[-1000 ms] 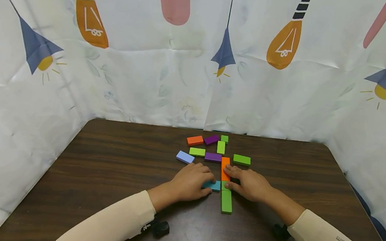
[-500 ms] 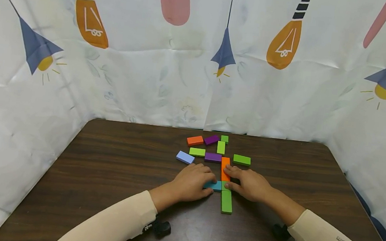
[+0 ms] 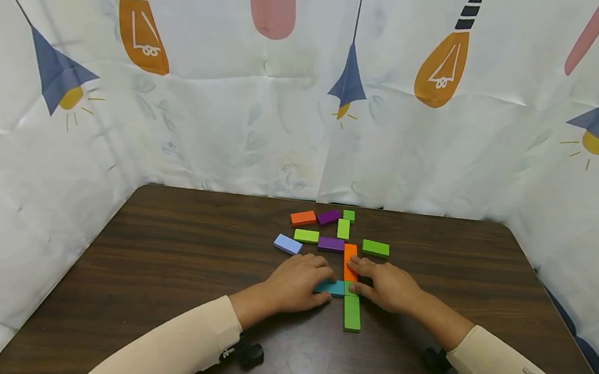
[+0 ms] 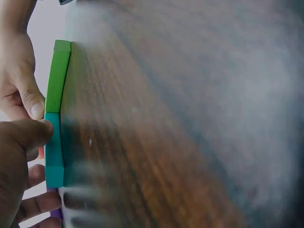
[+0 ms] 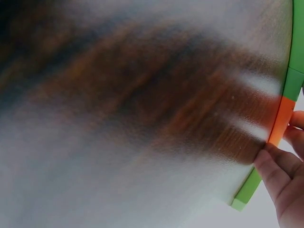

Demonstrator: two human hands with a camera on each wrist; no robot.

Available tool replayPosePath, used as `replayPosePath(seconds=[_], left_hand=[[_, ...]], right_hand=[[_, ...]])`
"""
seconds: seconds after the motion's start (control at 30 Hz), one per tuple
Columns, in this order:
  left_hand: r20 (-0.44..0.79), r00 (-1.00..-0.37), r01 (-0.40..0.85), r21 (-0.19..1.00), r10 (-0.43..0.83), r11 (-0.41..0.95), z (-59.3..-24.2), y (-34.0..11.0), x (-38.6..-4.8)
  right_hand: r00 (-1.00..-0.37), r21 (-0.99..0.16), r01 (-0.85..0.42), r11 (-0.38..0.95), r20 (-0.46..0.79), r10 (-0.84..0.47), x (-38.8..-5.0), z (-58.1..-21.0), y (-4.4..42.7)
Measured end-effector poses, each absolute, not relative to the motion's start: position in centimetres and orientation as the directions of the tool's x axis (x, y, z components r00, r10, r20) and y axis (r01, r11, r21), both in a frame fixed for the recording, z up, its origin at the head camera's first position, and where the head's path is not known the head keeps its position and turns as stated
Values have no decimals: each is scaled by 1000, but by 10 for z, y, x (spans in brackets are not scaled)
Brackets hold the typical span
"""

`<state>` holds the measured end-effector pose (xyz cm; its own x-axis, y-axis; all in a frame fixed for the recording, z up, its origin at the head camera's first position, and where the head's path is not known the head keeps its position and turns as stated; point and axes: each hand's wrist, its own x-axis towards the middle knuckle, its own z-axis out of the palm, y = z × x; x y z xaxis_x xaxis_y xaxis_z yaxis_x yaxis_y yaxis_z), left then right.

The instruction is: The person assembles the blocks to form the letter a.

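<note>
In the head view my left hand [image 3: 299,282] pinches a teal block [image 3: 330,288] between thumb and fingers. The teal block's right end meets a small green block [image 3: 351,288]. My right hand [image 3: 389,285] rests its fingertips on an upright-running orange block [image 3: 349,262], its thumb at the small green block. A longer green block [image 3: 352,313] continues that column toward me. In the left wrist view the thumb lies on the teal block [image 4: 54,147]. Right-hand fingers touch the orange block [image 5: 281,118] in the right wrist view.
Beyond the hands, a purple block [image 3: 331,244], lime block [image 3: 306,236] and light blue block [image 3: 287,244] lie flat. Another green block [image 3: 376,248] sits right of the orange one. Several more blocks lie near the back edge of the brown table [image 3: 189,248].
My left hand has nudged the teal block slightly right, against the small green block, then eased back a little. My right hand has stayed in place.
</note>
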<state>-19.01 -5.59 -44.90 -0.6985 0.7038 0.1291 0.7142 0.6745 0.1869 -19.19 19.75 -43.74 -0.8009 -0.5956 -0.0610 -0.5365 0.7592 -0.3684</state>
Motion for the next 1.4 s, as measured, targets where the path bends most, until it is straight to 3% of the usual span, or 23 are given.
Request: replayPosePath(seconds=[0.47, 0.9, 1.4], left_hand=[[241, -758, 648, 168, 607, 743, -437, -93, -209], [218, -830, 547, 141, 514, 825, -446, -124, -226], [216, -819, 569, 184, 531, 802, -449, -133, -229]], right_hand=[[-807, -360, -528, 769, -71, -587, -191, -437, 197], [-803, -351, -537, 767, -67, -593, -192, -438, 198], [-803, -351, -535, 769, -74, -592, -192, -437, 198]])
